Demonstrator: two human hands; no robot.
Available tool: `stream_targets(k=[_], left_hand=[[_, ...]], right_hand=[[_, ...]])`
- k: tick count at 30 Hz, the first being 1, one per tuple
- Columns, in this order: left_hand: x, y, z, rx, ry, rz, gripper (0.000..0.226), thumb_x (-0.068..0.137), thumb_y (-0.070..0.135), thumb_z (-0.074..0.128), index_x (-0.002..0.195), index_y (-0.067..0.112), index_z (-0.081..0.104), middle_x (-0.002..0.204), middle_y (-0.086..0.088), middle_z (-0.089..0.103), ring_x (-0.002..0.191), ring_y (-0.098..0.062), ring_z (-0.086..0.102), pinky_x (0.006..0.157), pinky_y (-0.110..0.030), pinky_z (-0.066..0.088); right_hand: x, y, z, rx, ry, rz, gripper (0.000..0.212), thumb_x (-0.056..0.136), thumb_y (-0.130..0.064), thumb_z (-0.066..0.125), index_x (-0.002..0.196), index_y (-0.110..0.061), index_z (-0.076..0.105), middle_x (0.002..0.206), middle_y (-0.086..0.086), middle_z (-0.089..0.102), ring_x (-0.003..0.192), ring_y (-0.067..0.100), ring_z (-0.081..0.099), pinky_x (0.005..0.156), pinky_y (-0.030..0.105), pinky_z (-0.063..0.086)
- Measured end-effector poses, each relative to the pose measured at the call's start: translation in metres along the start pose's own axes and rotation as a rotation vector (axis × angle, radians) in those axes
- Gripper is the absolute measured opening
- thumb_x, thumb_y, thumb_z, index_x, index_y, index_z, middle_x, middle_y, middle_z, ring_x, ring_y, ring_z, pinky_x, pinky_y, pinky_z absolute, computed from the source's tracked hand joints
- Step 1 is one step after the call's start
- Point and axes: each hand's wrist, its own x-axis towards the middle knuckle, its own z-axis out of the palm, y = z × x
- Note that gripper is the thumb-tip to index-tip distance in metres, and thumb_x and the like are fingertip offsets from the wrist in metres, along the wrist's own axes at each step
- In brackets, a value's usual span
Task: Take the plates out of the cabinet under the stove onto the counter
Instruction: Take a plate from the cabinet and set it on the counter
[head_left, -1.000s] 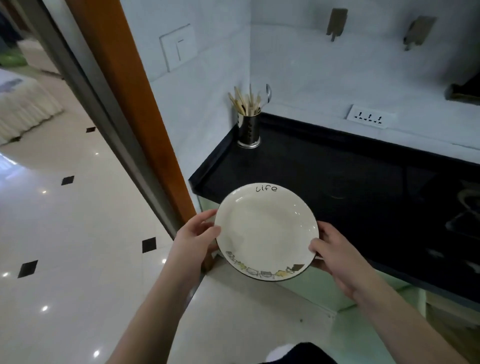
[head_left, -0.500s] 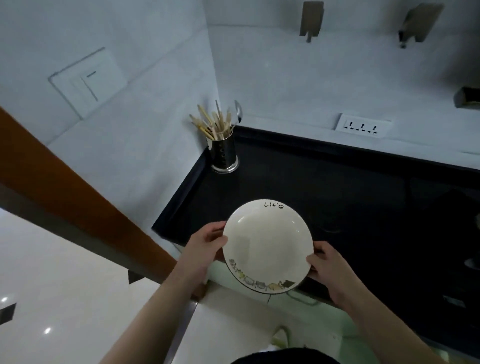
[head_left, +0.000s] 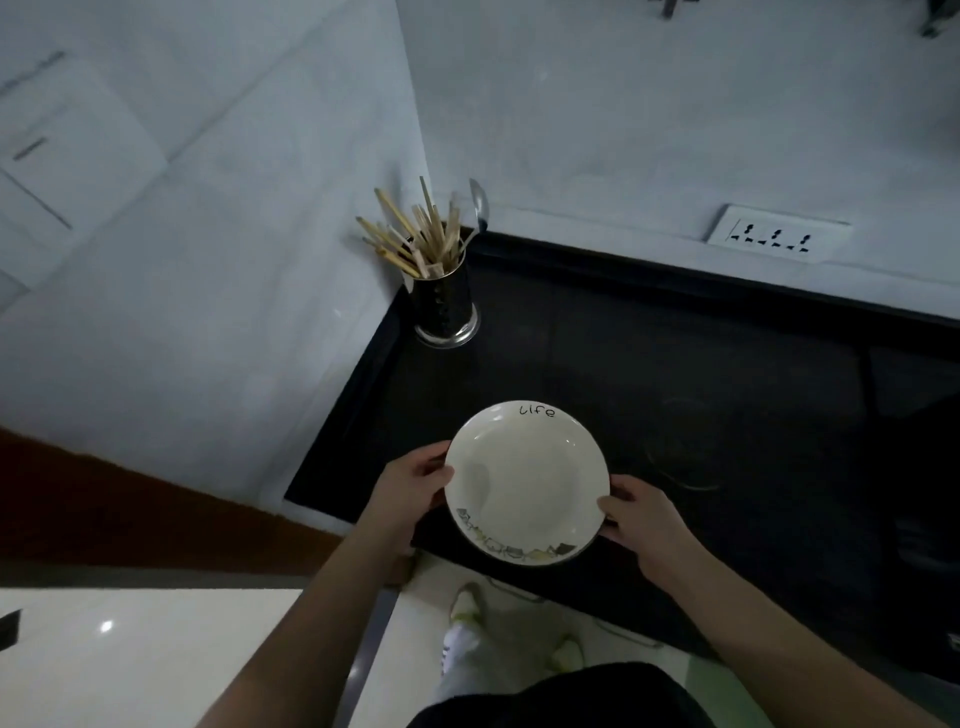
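Observation:
A white plate (head_left: 524, 480) with the word "life" on its far rim and a drawn pattern on its near rim is over the front left part of the black counter (head_left: 701, 374). My left hand (head_left: 410, 486) grips its left rim and my right hand (head_left: 639, 517) grips its right rim. Whether the plate touches the counter I cannot tell. The cabinet under the stove is out of view.
A metal holder (head_left: 444, 306) full of chopsticks and a spoon stands in the counter's back left corner. A wall socket (head_left: 776, 239) sits above the counter's back edge. White tiled walls close the left and back. My feet (head_left: 467, 605) are on the pale floor below.
The plate has moved forward from beyond the counter's front edge to over the counter, still held in both hands. The view has tilted down and closer to the counter.

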Motion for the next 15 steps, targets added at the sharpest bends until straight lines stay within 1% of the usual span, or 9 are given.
stream_targets(k=[2, 4, 7, 9, 12, 15], left_hand=[[0.018, 0.002, -0.004, 0.006, -0.034, -0.016, 0.041, 0.09, 0.002, 0.064, 0.094, 0.042, 0.073, 0.091, 0.01, 0.077, 0.085, -0.006, 0.072, 0.064, -0.022, 0.058], [0.036, 0.002, -0.008, 0.002, -0.06, -0.033, 0.044, 0.09, 0.002, 0.064, 0.09, 0.045, 0.073, 0.09, 0.013, 0.076, 0.084, -0.004, 0.071, 0.062, -0.022, 0.057], [0.059, 0.001, -0.013, -0.007, -0.08, -0.04, 0.047, 0.09, 0.001, 0.064, 0.085, 0.047, 0.072, 0.096, 0.009, 0.075, 0.089, -0.008, 0.071, 0.065, -0.026, 0.059], [0.072, -0.001, -0.017, 0.005, -0.079, -0.028, 0.047, 0.09, 0.001, 0.063, 0.089, 0.047, 0.072, 0.098, 0.009, 0.074, 0.092, -0.011, 0.07, 0.068, -0.029, 0.06], [0.089, -0.001, -0.027, 0.006, -0.059, -0.013, 0.041, 0.09, -0.001, 0.063, 0.104, 0.036, 0.071, 0.105, 0.004, 0.071, 0.098, -0.016, 0.068, 0.079, -0.039, 0.06], [0.101, 0.001, -0.035, 0.02, -0.034, -0.02, 0.04, 0.091, 0.0, 0.063, 0.105, 0.036, 0.07, 0.11, 0.002, 0.068, 0.102, -0.018, 0.065, 0.083, -0.042, 0.059]], right_hand=[[0.005, -0.004, 0.007, 0.004, 0.024, 0.037, 0.044, 0.088, -0.001, 0.061, 0.129, -0.015, 0.055, 0.11, 0.007, 0.064, 0.096, 0.023, 0.067, 0.076, 0.036, 0.059], [0.01, -0.008, 0.014, 0.012, 0.035, 0.068, 0.046, 0.087, -0.002, 0.062, 0.131, -0.015, 0.054, 0.111, 0.008, 0.064, 0.096, 0.024, 0.067, 0.079, 0.039, 0.059], [0.018, -0.02, 0.025, 0.013, 0.053, 0.076, 0.05, 0.087, -0.001, 0.062, 0.134, -0.013, 0.052, 0.115, 0.009, 0.063, 0.1, 0.025, 0.067, 0.085, 0.042, 0.058], [0.021, -0.028, 0.034, 0.009, 0.082, 0.073, 0.047, 0.088, 0.0, 0.061, 0.132, -0.013, 0.053, 0.109, 0.007, 0.064, 0.097, 0.023, 0.067, 0.081, 0.038, 0.059], [0.024, -0.037, 0.049, 0.02, 0.08, 0.056, 0.038, 0.089, 0.0, 0.06, 0.124, -0.013, 0.058, 0.101, 0.004, 0.067, 0.092, 0.02, 0.068, 0.075, 0.034, 0.059], [0.029, -0.045, 0.061, 0.029, 0.08, 0.049, 0.035, 0.089, -0.001, 0.059, 0.122, -0.014, 0.059, 0.103, 0.004, 0.068, 0.094, 0.02, 0.068, 0.077, 0.034, 0.059]])
